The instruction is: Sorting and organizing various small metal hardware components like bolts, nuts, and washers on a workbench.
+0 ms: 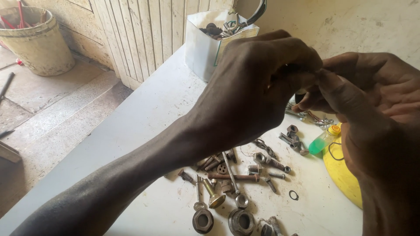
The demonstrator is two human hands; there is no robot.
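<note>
My left hand (262, 83) and my right hand (363, 91) are raised together above a white table (144, 122), fingertips meeting around something small and dark that the fingers mostly hide. I cannot tell what the small thing is. Below the hands lie several rusty bolts, nuts and screws (232, 175), with two large nuts (203, 220) near the front and a brass-headed bolt (214, 196).
A small green bottle with a yellow cap (323, 140) lies beside a yellow lid-like object (341, 175) at the right. A white box of hardware (210, 43) stands at the table's far end. A dirty bucket (37, 41) sits on the floor, far left.
</note>
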